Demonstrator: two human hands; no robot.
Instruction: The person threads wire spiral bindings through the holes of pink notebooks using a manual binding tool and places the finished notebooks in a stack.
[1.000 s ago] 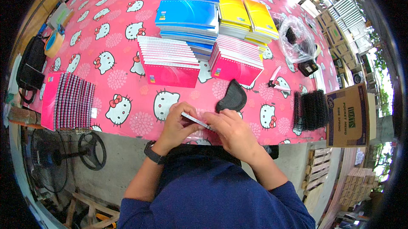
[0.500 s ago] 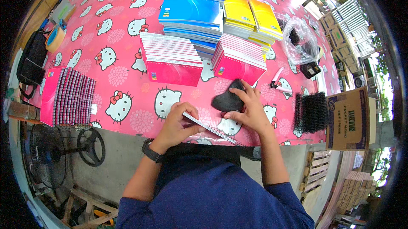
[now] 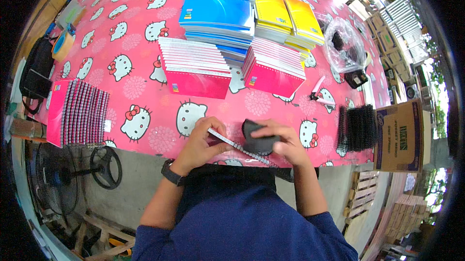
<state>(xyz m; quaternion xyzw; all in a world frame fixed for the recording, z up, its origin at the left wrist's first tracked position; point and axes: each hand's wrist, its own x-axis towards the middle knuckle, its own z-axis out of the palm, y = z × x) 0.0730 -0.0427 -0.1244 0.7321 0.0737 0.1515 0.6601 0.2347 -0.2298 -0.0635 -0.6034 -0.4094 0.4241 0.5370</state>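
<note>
At the near edge of the table, my left hand [image 3: 206, 142] is closed around a small notebook [image 3: 219, 135], held on edge with its spine toward me. A spiral coil [image 3: 256, 156] runs along the spine and sticks out past its right end. My right hand [image 3: 286, 141] grips a soft dark grey pad [image 3: 261, 145], which lies against or right beside the coil; the exact contact is hidden. Beyond my hands stand two pink stacks of notebooks without coils, a left one [image 3: 198, 85] and a right one [image 3: 276, 74].
Coil-bound pink notebooks [image 3: 82, 113] lie at the left. Blue notebooks [image 3: 218, 11] and yellow notebooks [image 3: 273, 9] are piled at the back. On the right are pink-handled pliers [image 3: 323, 95], black coils [image 3: 358, 128], a plastic bag [image 3: 345, 43] and a cardboard box [image 3: 402, 135].
My right hand has lifted the grey pad from the table and brought it toward me, up to the coil. My left hand holds the notebook in nearly the same place.
</note>
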